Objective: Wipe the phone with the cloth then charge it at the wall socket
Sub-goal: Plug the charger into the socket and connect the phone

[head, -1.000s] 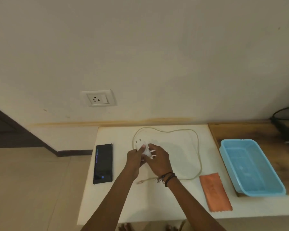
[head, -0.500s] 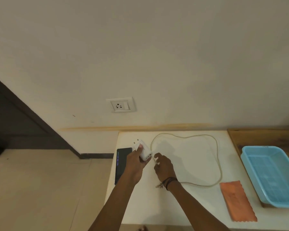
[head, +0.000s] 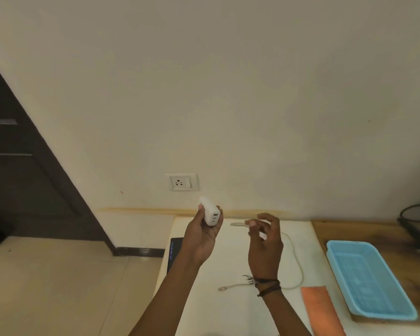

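My left hand [head: 200, 235] holds the white charger adapter [head: 210, 212] up in the air, just below and right of the white wall socket [head: 182, 182]. My right hand [head: 264, 241] pinches one end of the cream charging cable [head: 295, 258] above the white table [head: 228, 309]; the cable's other plug lies on the table near my right wrist. The black phone [head: 174, 253] lies at the table's left edge, mostly hidden behind my left forearm. The orange cloth [head: 321, 310] lies flat at the front right of the table.
A light blue plastic basket [head: 371, 278] stands on a wooden surface [head: 349, 230] to the right. A dark wire bin [head: 417, 221] sits at the far right. A dark door [head: 22, 178] fills the left; beige floor tiles lie below it.
My left hand has lifted the adapter off the table toward the socket. My right hand has risen with the cable end pulled apart from the adapter. The view has tilted up and left.
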